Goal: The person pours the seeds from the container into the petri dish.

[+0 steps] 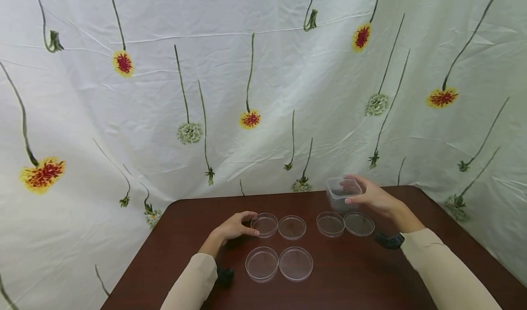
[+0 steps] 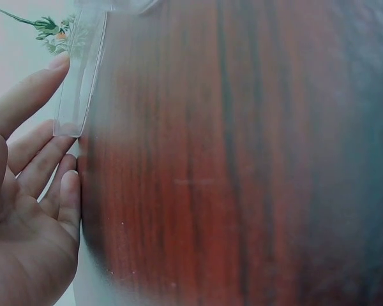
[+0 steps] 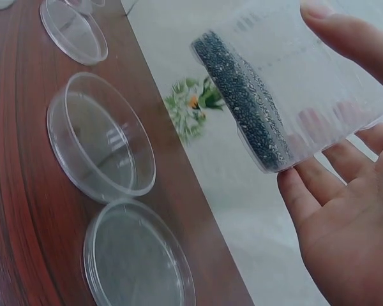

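My left hand (image 1: 233, 227) holds a clear petri dish (image 1: 265, 226) by its left edge on the table. In the left wrist view the thumb (image 2: 35, 95) lies along one side of the dish wall (image 2: 83, 76) and fingertips touch its lower end. Over at the back right, my right hand (image 1: 372, 196) grips a clear square plastic container (image 1: 338, 205). Its thumb is on one side and the fingers spread along the other and beneath. Small dark grains (image 3: 239, 102) fill a layer in the container, which looks tilted in the right wrist view.
Another petri dish (image 1: 292, 227) sits right of the held one. Two more dishes, one left (image 1: 330, 224) and one right (image 1: 359, 224), lie before the container. A nearer pair, left dish (image 1: 262, 264) and right dish (image 1: 296, 264), is on the dark wooden table (image 1: 346, 273). A flowered curtain (image 1: 267, 81) hangs behind.
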`<state>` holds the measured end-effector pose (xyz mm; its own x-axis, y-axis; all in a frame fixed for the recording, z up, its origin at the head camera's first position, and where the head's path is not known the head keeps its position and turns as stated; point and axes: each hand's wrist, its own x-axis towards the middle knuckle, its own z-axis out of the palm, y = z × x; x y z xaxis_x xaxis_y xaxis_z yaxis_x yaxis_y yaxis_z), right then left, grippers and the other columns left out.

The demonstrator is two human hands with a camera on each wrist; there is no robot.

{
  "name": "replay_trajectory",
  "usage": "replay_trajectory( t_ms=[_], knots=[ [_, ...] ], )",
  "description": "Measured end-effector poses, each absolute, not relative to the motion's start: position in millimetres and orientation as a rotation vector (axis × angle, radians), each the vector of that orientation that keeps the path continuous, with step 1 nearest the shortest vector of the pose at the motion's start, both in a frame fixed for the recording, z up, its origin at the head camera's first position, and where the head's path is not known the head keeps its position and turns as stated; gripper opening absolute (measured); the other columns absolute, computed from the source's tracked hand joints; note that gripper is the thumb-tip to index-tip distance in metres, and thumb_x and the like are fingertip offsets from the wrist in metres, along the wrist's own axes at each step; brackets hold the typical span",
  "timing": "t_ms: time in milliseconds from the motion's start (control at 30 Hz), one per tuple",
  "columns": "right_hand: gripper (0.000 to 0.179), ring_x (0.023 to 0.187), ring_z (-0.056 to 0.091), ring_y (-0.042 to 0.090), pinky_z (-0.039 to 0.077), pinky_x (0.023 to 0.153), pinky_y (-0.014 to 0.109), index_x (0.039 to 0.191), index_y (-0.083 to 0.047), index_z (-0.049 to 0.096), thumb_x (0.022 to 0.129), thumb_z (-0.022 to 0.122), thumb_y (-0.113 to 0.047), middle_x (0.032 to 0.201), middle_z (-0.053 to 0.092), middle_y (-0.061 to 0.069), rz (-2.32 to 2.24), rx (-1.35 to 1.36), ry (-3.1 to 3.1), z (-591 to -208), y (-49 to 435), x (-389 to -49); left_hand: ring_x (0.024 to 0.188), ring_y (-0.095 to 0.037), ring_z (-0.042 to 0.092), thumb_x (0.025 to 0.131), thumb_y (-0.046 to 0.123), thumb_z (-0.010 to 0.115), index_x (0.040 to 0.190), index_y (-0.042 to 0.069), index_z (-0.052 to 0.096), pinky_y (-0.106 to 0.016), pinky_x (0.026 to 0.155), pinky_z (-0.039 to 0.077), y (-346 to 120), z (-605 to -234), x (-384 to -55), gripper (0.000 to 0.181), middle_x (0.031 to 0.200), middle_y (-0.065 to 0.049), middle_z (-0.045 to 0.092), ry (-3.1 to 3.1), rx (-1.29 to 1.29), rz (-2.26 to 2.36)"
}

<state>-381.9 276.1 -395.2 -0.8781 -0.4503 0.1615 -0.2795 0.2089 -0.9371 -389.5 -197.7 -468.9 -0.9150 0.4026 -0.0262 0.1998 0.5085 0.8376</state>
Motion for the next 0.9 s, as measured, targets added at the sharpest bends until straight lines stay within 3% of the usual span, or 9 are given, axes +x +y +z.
replay_trajectory(
  t_ms=[300,667,900],
  knots=[
    [0.092,0.15,0.022,0.048,0.031,0.111,0.066,0.162,0.0,0.02,0.092,0.079,-0.008,0.16,0.031,0.03,-1.773,-0.724,2.269,-392.8,244.1,-391.0,0.141,-0.042,0.041,0.086,0.017,0.087,0.147,0.001,0.054,-0.059,0.113,0.033,-198.6,-470.6,-388.9,0.071,0.145,-0.018,0.056,2.53,0.501,1.363],
    [0.094,0.147,0.03,0.047,0.045,0.104,0.054,0.161,0.002,0.022,0.09,0.082,-0.011,0.158,0.035,0.031,-1.721,-0.744,2.316,-394.0,200.0,-402.1,0.143,-0.042,0.04,0.088,0.019,0.086,0.148,0.002,0.054,-0.06,0.113,0.032,-197.6,-475.3,-388.3,0.071,0.147,-0.018,0.054,2.524,0.512,1.372],
    [0.095,0.148,0.028,0.043,0.039,0.109,0.058,0.161,0.0,0.024,0.088,0.084,-0.013,0.159,0.036,0.026,-1.695,-0.735,2.366,-391.9,174.1,-406.2,0.143,-0.042,0.04,0.087,0.019,0.087,0.148,0.003,0.055,-0.061,0.113,0.032,-198.6,-474.0,-389.3,0.071,0.146,-0.017,0.055,2.532,0.513,1.383]
  ],
)
